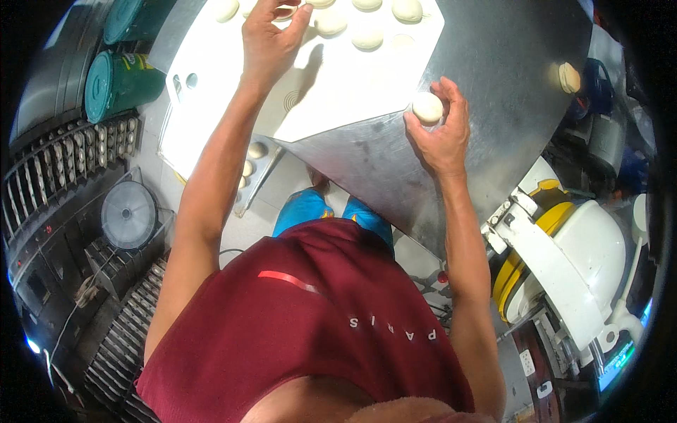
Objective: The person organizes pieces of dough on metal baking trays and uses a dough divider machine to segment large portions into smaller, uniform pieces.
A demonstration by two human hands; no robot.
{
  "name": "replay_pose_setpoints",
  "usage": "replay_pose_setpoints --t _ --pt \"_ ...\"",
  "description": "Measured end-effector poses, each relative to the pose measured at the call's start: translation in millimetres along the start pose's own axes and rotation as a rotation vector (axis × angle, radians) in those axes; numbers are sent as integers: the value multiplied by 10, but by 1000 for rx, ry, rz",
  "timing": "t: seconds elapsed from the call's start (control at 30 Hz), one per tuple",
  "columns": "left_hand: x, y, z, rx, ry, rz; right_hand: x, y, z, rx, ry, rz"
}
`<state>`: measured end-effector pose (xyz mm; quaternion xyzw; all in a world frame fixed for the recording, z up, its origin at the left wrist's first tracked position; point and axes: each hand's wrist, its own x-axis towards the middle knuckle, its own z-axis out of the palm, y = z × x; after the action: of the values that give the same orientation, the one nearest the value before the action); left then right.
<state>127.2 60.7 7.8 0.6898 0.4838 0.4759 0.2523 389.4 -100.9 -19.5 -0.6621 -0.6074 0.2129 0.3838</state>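
My left hand [275, 32] reaches over the white board [211, 106] at the top, fingers curled beside pale round dough pieces [331, 22]; what its fingertips hold is partly hidden at the picture's edge. My right hand [444, 134] grips a smooth round dough piece [427, 106] between thumb and fingers, just beyond the board's near right edge, over the steel table [493, 84]. More dough pieces sit in loose rows near the board's far edge.
Another dough piece [568, 77] lies at the table's right edge. Green bins [106, 88], stacked racks [84, 151] and a grey round lid [129, 215] stand at left. A tray with dough balls [257, 149] sits below the board. A white-and-yellow machine [582, 257] stands at right.
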Motion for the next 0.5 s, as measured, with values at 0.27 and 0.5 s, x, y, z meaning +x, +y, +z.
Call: replay_pose_setpoints --t 0.27,0.5 --pt "-396 -51 -94 171 -65 110 -22 2 26 -34 19 0" --pt "-594 105 -38 9 -122 -70 139 286 -342 1471 167 653"
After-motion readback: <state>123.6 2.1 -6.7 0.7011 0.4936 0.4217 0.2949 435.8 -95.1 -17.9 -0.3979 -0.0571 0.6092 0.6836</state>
